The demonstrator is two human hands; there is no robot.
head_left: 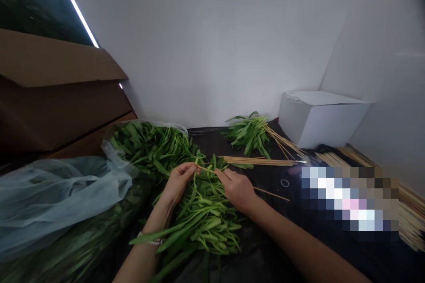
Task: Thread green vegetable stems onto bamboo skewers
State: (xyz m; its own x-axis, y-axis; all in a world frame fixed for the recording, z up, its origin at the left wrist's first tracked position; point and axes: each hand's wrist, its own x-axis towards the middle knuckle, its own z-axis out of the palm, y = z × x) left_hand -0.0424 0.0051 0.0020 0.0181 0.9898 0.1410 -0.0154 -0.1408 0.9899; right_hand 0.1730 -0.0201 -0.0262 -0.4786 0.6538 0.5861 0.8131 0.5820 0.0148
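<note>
My right hand (236, 185) is closed round a thin wooden skewer (271, 193), whose rear end sticks out to the right. Its front end reaches my left hand (181, 180), where thumb and fingers pinch a green stem (196, 159) at the skewer's tip. Below and between both hands lies a heap of loose leafy greens (215, 225). Just beyond them, several skewers (259, 160) lie side by side, with some leaves at their left ends.
An open plastic bag (116, 150) of greens is at the left, below a cardboard box (59, 66). Skewered greens (250, 135) lie at the back, near a white box (323, 117). More sticks (410, 212) lie far right; a blurred patch covers part there.
</note>
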